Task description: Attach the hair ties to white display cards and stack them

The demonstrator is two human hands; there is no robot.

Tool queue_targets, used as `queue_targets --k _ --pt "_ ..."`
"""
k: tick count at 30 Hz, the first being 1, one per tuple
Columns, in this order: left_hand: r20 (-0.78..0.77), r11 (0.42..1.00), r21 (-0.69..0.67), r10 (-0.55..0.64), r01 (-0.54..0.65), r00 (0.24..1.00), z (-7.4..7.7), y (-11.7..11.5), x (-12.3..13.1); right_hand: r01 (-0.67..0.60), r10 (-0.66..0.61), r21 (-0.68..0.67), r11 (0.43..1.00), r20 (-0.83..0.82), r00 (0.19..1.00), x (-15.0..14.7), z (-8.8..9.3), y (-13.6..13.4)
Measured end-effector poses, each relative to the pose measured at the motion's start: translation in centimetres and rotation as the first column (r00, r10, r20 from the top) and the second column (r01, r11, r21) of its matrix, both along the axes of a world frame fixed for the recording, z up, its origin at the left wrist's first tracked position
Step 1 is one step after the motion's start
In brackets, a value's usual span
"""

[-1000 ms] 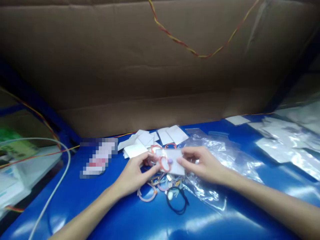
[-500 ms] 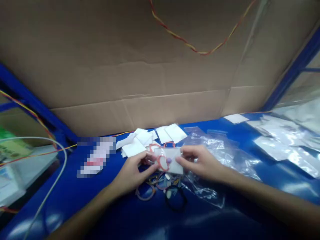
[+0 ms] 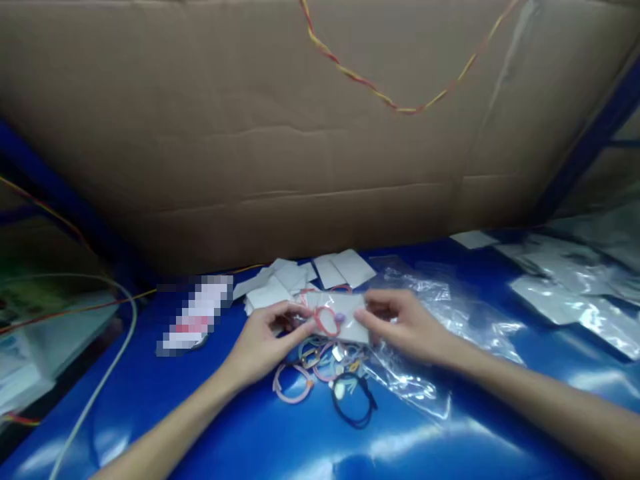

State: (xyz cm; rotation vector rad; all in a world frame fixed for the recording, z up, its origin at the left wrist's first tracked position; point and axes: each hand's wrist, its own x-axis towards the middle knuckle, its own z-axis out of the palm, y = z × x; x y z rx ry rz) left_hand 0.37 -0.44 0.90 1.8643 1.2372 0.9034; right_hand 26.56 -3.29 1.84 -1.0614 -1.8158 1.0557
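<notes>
Both hands pinch a small clear bag with a white card (image 3: 356, 328) between them. My left hand (image 3: 270, 337) is closed on its left side, thumb in front. At the right edge, my right hand (image 3: 405, 325) is closed in the same way. A red hair tie (image 3: 327, 321) with a small purple charm shows against the card; whether it lies inside the plastic or on it, I cannot tell. Just below the hands lie several more hair ties on the blue table, among them a pink one (image 3: 293, 385) and a black one (image 3: 354, 403).
White cards (image 3: 270, 290) lie in a loose pile behind my left hand. Clear plastic bags (image 3: 450, 313) spread beyond my right hand, with more white packets (image 3: 555, 293) farther right. A blurred-out object (image 3: 195, 317) lies left. A cardboard sheet (image 3: 300, 160) walls off the back.
Both hands keep hold of the bagged card in nearly the same place. The card's face has tilted slightly, and the lighting on the table looks brighter.
</notes>
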Motion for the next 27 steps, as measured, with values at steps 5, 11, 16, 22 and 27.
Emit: queue_targets --k 5,11,16,22,27 --pt "0.101 0.992 -0.121 0.037 -0.025 0.994 -0.07 0.24 -0.29 0.024 -0.027 -0.035 0.999 -0.07 0.997 0.16 0.07 0.31" --pt "0.206 0.991 -0.126 0.073 -0.048 0.976 0.11 0.33 -0.41 0.086 -0.088 -0.028 0.996 -0.111 0.99 0.46 0.26 0.57" --pt "0.272 0.99 -0.108 0.114 -0.088 0.955 0.22 0.55 -0.54 0.093 -0.1 -0.048 0.994 -0.166 0.981 0.54 0.25 0.82" --pt "0.32 0.987 -0.144 0.11 -0.066 0.941 -0.01 0.74 -0.39 0.077 -0.091 -0.08 0.994 -0.187 0.978 0.6 0.38 0.97" --pt "0.374 0.988 -0.147 0.092 -0.039 0.923 -0.5 0.84 -0.28 0.042 -0.068 -0.132 0.99 -0.199 0.978 0.5 0.18 0.87"
